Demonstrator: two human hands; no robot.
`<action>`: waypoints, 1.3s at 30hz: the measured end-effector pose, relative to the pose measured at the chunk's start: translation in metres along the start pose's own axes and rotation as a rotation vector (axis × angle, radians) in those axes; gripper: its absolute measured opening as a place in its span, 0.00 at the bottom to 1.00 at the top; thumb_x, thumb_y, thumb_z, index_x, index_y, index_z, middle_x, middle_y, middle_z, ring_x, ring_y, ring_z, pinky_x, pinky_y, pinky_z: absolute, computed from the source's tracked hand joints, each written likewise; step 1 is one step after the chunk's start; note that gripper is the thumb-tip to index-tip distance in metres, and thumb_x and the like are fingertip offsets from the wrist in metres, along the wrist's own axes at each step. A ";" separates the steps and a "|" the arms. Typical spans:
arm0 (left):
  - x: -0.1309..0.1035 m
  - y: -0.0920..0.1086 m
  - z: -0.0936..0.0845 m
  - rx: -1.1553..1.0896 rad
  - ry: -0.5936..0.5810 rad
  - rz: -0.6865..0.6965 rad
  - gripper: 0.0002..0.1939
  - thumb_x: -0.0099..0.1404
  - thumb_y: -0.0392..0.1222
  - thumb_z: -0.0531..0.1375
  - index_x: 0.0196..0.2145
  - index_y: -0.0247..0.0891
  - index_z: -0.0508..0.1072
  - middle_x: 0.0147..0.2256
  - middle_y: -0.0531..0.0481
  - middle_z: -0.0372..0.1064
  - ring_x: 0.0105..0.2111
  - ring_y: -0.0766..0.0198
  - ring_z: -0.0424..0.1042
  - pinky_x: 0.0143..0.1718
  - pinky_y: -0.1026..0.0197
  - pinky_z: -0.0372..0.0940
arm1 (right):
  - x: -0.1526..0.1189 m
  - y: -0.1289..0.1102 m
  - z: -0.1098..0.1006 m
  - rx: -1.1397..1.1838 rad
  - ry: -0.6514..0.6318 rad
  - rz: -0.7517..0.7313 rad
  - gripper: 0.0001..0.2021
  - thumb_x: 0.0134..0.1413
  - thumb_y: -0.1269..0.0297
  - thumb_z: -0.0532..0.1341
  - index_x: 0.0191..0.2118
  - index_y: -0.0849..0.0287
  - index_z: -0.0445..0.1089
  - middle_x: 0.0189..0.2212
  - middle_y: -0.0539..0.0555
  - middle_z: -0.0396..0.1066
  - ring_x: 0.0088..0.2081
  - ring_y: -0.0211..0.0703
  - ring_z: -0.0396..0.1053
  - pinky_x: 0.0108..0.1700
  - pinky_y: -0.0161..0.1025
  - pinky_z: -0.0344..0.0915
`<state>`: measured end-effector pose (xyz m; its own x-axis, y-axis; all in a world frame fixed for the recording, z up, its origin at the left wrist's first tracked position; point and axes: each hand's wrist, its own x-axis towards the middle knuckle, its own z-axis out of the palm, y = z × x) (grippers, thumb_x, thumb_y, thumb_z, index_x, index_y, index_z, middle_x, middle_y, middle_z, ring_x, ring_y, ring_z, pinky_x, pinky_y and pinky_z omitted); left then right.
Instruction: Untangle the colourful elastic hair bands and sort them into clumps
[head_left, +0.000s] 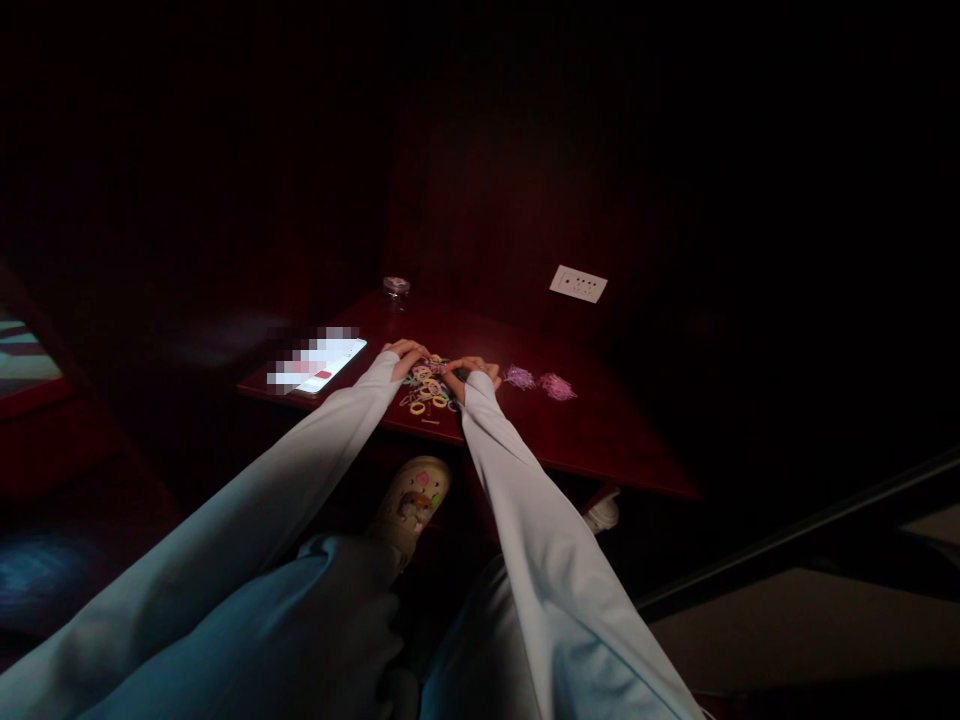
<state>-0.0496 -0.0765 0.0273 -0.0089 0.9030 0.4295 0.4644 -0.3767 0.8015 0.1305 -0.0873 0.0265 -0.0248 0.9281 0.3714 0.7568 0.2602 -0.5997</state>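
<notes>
Both your left hand (407, 350) and right hand (475, 369) touch one pile of hair bands (427, 387) near the surface (615, 445) front edge; either grip's closure cannot be told. One purple heap (520, 377) and one pink heap (557, 387) lie rightward, open room beyond; one phone (331, 366), left.

No writing, brand or number can be read. The smartphone's lit screen (343, 360) is partly pixelated, its remaining marks too small to decipher; the wall socket plate (578, 284) shows no legible lettering.
</notes>
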 end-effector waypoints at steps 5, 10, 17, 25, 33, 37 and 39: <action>0.001 -0.002 0.003 -0.029 0.051 -0.009 0.15 0.67 0.47 0.52 0.30 0.44 0.78 0.40 0.48 0.78 0.50 0.50 0.72 0.63 0.48 0.57 | -0.005 -0.006 -0.004 -0.014 -0.018 -0.131 0.12 0.62 0.47 0.67 0.45 0.43 0.82 0.52 0.52 0.73 0.55 0.55 0.57 0.56 0.51 0.52; 0.001 -0.004 0.001 -0.046 0.036 -0.019 0.16 0.67 0.47 0.52 0.31 0.43 0.79 0.41 0.48 0.78 0.51 0.50 0.73 0.64 0.49 0.58 | -0.011 -0.011 -0.004 -0.089 -0.139 -0.291 0.08 0.59 0.50 0.71 0.43 0.39 0.84 0.57 0.49 0.71 0.58 0.54 0.55 0.59 0.51 0.48; 0.003 -0.003 -0.001 -0.086 -0.005 -0.022 0.16 0.66 0.48 0.53 0.31 0.43 0.79 0.40 0.47 0.79 0.49 0.50 0.74 0.62 0.51 0.61 | -0.009 -0.009 -0.003 -0.065 -0.160 -0.243 0.09 0.62 0.48 0.68 0.39 0.42 0.84 0.54 0.50 0.73 0.56 0.54 0.56 0.58 0.51 0.49; 0.000 -0.004 0.001 -0.040 0.007 0.012 0.15 0.65 0.48 0.54 0.31 0.43 0.78 0.41 0.47 0.79 0.50 0.48 0.73 0.63 0.47 0.59 | -0.003 -0.005 -0.002 0.067 -0.077 -0.129 0.12 0.63 0.47 0.66 0.40 0.45 0.84 0.51 0.50 0.76 0.58 0.53 0.60 0.58 0.50 0.52; -0.001 -0.007 0.007 0.043 -0.014 0.048 0.13 0.65 0.51 0.57 0.30 0.43 0.77 0.39 0.47 0.78 0.45 0.50 0.69 0.57 0.48 0.61 | -0.004 -0.005 -0.005 0.121 -0.037 -0.085 0.12 0.66 0.50 0.64 0.41 0.48 0.84 0.48 0.51 0.79 0.59 0.51 0.62 0.60 0.48 0.54; 0.000 -0.008 0.010 0.066 -0.050 0.074 0.19 0.66 0.56 0.57 0.25 0.43 0.76 0.39 0.46 0.77 0.44 0.51 0.70 0.57 0.47 0.60 | -0.002 -0.004 -0.006 0.166 -0.031 -0.076 0.14 0.65 0.48 0.64 0.40 0.49 0.84 0.46 0.52 0.79 0.57 0.50 0.65 0.60 0.47 0.55; 0.000 -0.010 0.011 0.064 -0.061 0.107 0.23 0.68 0.59 0.55 0.22 0.43 0.74 0.39 0.46 0.78 0.45 0.51 0.70 0.57 0.47 0.59 | -0.001 -0.003 -0.006 0.195 -0.040 -0.079 0.15 0.65 0.48 0.64 0.41 0.51 0.84 0.45 0.53 0.80 0.56 0.49 0.66 0.61 0.47 0.54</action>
<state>-0.0444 -0.0708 0.0148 0.0964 0.8700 0.4835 0.5152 -0.4593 0.7237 0.1319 -0.0908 0.0323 -0.1083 0.9115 0.3967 0.6109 0.3758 -0.6968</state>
